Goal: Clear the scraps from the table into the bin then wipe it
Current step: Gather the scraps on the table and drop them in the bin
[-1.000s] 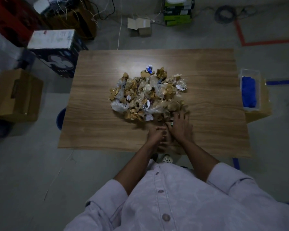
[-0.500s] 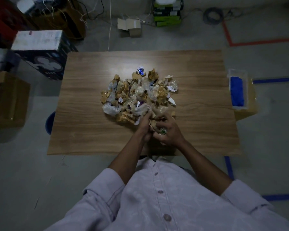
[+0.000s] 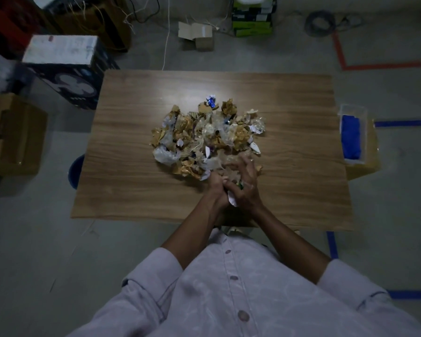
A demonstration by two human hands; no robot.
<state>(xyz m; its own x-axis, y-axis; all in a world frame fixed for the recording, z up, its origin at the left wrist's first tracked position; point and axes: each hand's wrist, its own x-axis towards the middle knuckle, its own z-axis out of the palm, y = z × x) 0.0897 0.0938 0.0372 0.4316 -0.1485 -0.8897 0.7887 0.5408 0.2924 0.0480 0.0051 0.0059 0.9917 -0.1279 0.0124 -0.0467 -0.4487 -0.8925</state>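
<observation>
While both hands dig into the near edge of the heap, almost nothing looks cleared yet.

Pile of crumpled gold-foil, white-paper and clear-plastic scraps (image 3: 204, 137): centre of frame on the rectangular wood-grain table (image 3: 136, 195), looks essentially whole. A small blue foil wrapper (image 3: 211, 102) sits at its top edge.

Left hand (image 3: 215, 188): fingers curled tight round a handful at the pile's lower-right edge.
Right hand (image 3: 248, 183): fingers clawed down over the same clump, touching the left hand. A white scrap pokes out between the palms.
Both are gripping scraps, low on the table top. Can't tell if the handful is lifted clear.

Bin: most likely the round dark-blue container (image 3: 74, 171) at the table's left edge, mostly hidden under the top. Contents not visible. It is well apart from the hands.

Wipe: not started. A folded blue cloth (image 3: 350, 137), presumably the wiper, lies in a clear plastic tray (image 3: 353, 109) right of the table, middle right of frame, with no hand near it.

Status, my read: stage one of two, first handful at best.
Remaining:
- carry this clump left to the bin
- many more grabs, or sweep the heap to the left edge
- fetch the cloth and wipe
</observation>
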